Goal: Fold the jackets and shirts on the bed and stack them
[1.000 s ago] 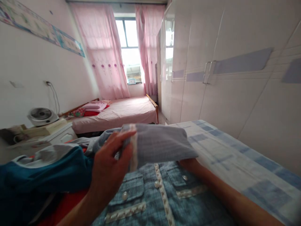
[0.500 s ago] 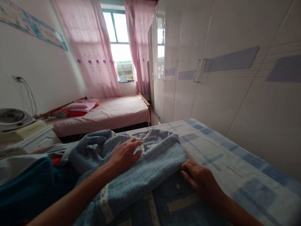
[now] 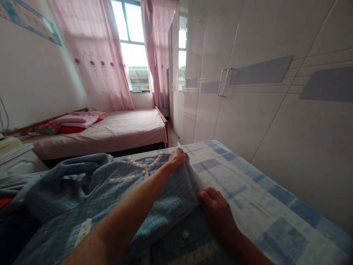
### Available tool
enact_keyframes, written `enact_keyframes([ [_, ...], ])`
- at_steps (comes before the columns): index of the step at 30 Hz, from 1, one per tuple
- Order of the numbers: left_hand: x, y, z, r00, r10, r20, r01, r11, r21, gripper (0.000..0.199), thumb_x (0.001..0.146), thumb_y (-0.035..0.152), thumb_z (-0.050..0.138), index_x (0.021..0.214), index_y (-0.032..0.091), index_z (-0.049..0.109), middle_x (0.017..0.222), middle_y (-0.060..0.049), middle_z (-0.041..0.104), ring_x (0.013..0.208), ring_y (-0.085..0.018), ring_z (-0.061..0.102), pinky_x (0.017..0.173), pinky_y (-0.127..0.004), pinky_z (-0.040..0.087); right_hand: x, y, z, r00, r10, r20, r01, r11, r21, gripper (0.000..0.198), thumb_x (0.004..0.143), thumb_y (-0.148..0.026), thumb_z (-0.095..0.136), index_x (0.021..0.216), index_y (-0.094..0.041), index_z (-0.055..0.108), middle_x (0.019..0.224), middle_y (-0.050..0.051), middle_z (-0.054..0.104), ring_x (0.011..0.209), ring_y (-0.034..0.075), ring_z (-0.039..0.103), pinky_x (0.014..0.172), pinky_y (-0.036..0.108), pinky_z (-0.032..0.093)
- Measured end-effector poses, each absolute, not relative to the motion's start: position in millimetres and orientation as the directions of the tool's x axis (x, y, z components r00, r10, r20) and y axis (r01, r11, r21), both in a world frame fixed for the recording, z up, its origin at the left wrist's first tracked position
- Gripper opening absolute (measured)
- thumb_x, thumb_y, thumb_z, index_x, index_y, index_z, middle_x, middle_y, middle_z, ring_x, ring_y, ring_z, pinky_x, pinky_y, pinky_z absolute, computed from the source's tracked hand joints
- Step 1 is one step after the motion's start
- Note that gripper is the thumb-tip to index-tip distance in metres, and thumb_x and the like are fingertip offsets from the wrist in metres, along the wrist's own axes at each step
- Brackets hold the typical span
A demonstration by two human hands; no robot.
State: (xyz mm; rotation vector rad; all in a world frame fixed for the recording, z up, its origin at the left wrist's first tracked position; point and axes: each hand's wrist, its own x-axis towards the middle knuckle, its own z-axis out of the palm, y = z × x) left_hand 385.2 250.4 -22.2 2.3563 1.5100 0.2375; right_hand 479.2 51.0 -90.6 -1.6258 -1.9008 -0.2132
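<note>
A blue long-sleeved shirt with lace-like pale trim at the neck and a button placket lies spread on the bed nearest me. One sleeve is folded across its front. My left hand reaches over to the far right shoulder of the shirt, fingers closed on the cloth there. My right hand is at the shirt's right side edge, its curled fingers pinching the fabric. The shirt's other sleeve lies bunched to the left. Part of the lower shirt is hidden by my forearms.
A blue-and-white checked sheet covers this bed. Dark and grey clothes lie at the left. A white wardrobe stands along the right. Beyond is a pink-covered bed with folded bedding, under a curtained window.
My left hand has moved from the shirt's neckline to its far right shoulder. The folded sleeve now covers less of the neckline. My right hand stays at the side edge. The view has turned right.
</note>
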Motion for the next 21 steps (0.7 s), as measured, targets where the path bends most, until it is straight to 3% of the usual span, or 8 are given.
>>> enact_keyframes([
  [3,366.8,266.3,-28.1,0.358,0.934,-0.009,0.861,-0.327,0.389,0.031,0.089,0.036,0.052,0.113,0.015,0.055,0.112,-0.008,0.058,0.096,-0.02,0.058,0.083,-0.041,0.049,485.1,51.2,-96.5,-0.008,0.869,0.494,0.915,0.206,-0.347,0.018,0.083,-0.009,0.041,0.073,-0.02,0.051,0.078,0.004,0.054,0.076,0.019,0.051,0.069,0.031,0.042],
  [7,324.3,258.4,-34.7,0.42,0.908,-0.01,0.825,-0.377,0.42,0.039,0.091,0.047,0.043,0.108,0.015,0.057,0.106,-0.008,0.06,0.094,-0.02,0.058,0.084,-0.041,0.046,486.9,51.9,-105.3,0.032,0.885,0.465,0.85,0.221,-0.479,0.027,0.08,-0.004,0.038,0.095,-0.021,0.052,0.094,0.005,0.056,0.09,0.018,0.055,0.079,0.031,0.046],
  [10,278.2,236.5,-36.9,0.51,0.858,-0.057,0.791,-0.442,0.423,0.048,0.091,0.053,0.03,0.1,0.018,0.062,0.094,-0.006,0.064,0.088,-0.019,0.059,0.081,-0.035,0.044,487.1,51.9,-107.9,0.061,0.862,0.503,0.837,0.231,-0.497,0.032,0.079,-0.006,0.041,0.106,-0.021,0.048,0.101,0.006,0.056,0.095,0.018,0.055,0.083,0.032,0.047],
  [13,231.4,212.7,-35.6,0.563,0.818,-0.118,0.775,-0.474,0.417,0.05,0.087,0.057,0.032,0.092,0.02,0.065,0.081,-0.003,0.065,0.077,-0.018,0.06,0.072,-0.028,0.043,486.4,53.3,-105.0,0.059,0.826,0.56,0.855,0.248,-0.456,0.04,0.08,-0.011,0.044,0.118,-0.02,0.041,0.111,0.009,0.053,0.104,0.02,0.053,0.087,0.035,0.046],
  [17,186.7,188.8,-30.5,0.546,0.83,-0.115,0.795,-0.471,0.383,0.053,0.078,0.061,0.045,0.108,0.02,0.06,0.084,-0.002,0.063,0.078,-0.019,0.058,0.07,-0.027,0.041,480.3,58.9,-90.7,0.0,0.835,0.55,0.92,0.215,-0.327,0.051,0.081,-0.013,0.045,0.13,-0.022,0.036,0.131,0.01,0.046,0.12,0.023,0.044,0.094,0.04,0.04],
  [21,156.7,175.4,-31.4,0.492,0.855,-0.165,0.826,-0.398,0.398,0.055,0.066,0.062,0.058,0.103,0.021,0.062,0.084,-0.003,0.063,0.081,-0.023,0.059,0.073,-0.03,0.042,474.4,68.9,-73.5,-0.115,0.868,0.482,0.958,0.226,-0.178,0.043,0.082,-0.01,0.043,0.122,-0.023,0.049,0.123,0.009,0.055,0.114,0.023,0.047,0.092,0.039,0.035],
])
